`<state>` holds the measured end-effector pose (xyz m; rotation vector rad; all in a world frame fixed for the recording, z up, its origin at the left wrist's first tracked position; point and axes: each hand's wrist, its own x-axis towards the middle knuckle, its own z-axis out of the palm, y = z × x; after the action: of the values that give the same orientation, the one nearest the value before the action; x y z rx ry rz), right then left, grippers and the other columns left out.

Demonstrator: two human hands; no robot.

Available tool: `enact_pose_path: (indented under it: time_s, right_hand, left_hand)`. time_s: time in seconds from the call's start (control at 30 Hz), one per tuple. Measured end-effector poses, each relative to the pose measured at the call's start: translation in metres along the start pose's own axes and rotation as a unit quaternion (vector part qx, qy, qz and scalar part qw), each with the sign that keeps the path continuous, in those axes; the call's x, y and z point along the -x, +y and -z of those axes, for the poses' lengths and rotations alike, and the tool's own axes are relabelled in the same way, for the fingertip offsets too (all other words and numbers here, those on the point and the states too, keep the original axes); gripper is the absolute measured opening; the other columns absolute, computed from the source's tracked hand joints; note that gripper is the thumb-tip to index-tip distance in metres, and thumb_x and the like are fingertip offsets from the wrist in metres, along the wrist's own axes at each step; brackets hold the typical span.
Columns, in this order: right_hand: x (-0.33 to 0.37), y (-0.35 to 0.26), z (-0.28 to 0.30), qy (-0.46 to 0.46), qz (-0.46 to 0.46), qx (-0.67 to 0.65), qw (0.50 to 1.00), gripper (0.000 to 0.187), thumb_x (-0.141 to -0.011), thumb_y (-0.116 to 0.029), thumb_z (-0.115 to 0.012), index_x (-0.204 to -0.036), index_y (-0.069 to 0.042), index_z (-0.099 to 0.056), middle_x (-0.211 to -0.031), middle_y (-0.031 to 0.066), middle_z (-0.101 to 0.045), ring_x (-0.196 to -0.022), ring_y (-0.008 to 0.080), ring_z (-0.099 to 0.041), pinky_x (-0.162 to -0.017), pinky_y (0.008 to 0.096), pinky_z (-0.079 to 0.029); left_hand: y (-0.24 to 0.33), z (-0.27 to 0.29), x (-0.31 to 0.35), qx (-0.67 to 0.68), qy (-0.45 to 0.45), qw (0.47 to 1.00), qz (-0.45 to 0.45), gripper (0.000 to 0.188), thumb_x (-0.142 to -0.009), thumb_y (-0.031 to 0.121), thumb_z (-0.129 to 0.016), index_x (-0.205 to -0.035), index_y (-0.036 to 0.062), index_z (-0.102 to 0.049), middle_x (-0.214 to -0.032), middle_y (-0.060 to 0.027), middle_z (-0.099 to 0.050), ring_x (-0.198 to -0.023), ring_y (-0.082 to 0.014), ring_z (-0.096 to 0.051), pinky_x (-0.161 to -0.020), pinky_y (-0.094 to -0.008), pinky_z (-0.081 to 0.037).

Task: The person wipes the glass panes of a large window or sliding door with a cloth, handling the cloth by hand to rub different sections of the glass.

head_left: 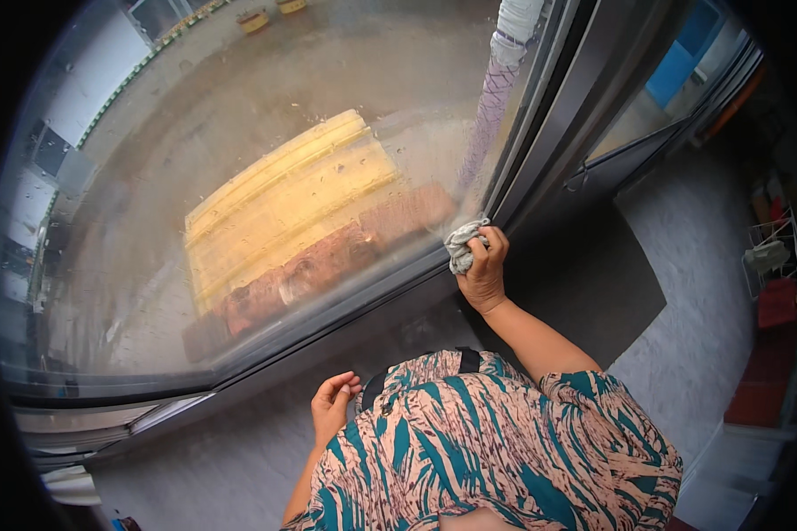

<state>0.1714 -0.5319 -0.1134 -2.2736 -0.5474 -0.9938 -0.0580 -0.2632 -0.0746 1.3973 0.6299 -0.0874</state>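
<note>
A large glass pane [266, 97] in a dark frame fills the upper left, dotted with drops and hazy streaks. At its lower right corner my right hand [485, 273] presses a crumpled grey-white cloth [466, 245] against the glass and frame edge. The fingers are bent around the cloth, which hides part of the corner. My left hand [331, 403] hangs in front of my body below the lower frame rail [354, 296]. Its fingers are loosely curled, nothing shows in them, and it touches neither glass nor frame.
Behind the glass are a yellow ridged slab [292, 199], a reddish-brown block [328, 261] and a wrapped purple-white pole [491, 106]. A dark mat [584, 292] lies on the grey floor [682, 239]. Red items [766, 372] and a white wire rack [757, 257] line the right side.
</note>
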Motion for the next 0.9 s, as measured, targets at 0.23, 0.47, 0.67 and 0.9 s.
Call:
enact_pose_path:
  time_s: [0.23, 0.47, 0.67, 0.9]
  right_hand:
    - [0.049, 0.033, -0.008, -0.042, -0.258, -0.051, 0.964, 0.055, -0.06, -0.001, -0.068, -0.111, -0.006, -0.046, -0.104, 0.017, -0.048, -0.102, 0.038, -0.046, -0.091, 0.0439, -0.039]
    - [0.024, 0.066, -0.014, 0.115, -0.583, -0.275, 0.756, 0.048, -0.068, -0.008, -0.067, -0.111, -0.003, -0.045, -0.108, 0.014, -0.052, -0.099, 0.0249, -0.053, -0.088, 0.0341, -0.043]
    - [0.022, 0.056, -0.021, 0.127, -0.638, -0.294, 0.7, 0.051, -0.068, -0.006, -0.066, -0.11, -0.005, -0.038, -0.107, 0.0145, -0.051, -0.095, 0.0229, -0.054, -0.082, 0.0328, -0.046]
    - [0.008, 0.005, -0.02, 0.129, -0.673, -0.322, 0.653, 0.055, -0.071, -0.009, -0.066, -0.113, -0.001, -0.032, -0.109, 0.0164, -0.049, -0.096, 0.0237, -0.055, -0.081, 0.036, -0.049]
  left_hand:
    - [0.014, -0.006, -0.014, -0.02, -0.039, 0.998, -0.045, 0.021, -0.093, 0.0, -0.05, -0.111, -0.0032, -0.06, -0.104, -0.0115, -0.064, -0.093, -0.0156, -0.062, -0.087, -0.0275, -0.049]
    - [0.006, -0.003, -0.01, -0.012, -0.012, 0.999, -0.037, 0.021, -0.093, 0.0, -0.05, -0.111, -0.0029, -0.06, -0.103, -0.0112, -0.065, -0.092, -0.0155, -0.062, -0.086, -0.0273, -0.05]
    - [-0.007, 0.022, -0.014, -0.005, 0.062, 0.991, -0.12, 0.026, -0.091, -0.001, -0.051, -0.117, -0.0013, -0.056, -0.107, -0.0094, -0.063, -0.096, -0.0148, -0.06, -0.086, -0.028, -0.047]
    - [0.114, 0.048, -0.033, -0.28, 0.393, 0.706, -0.518, 0.058, -0.088, 0.004, -0.057, -0.139, -0.0058, -0.029, -0.141, -0.0204, -0.034, -0.128, -0.0318, -0.039, -0.106, -0.0405, -0.031]
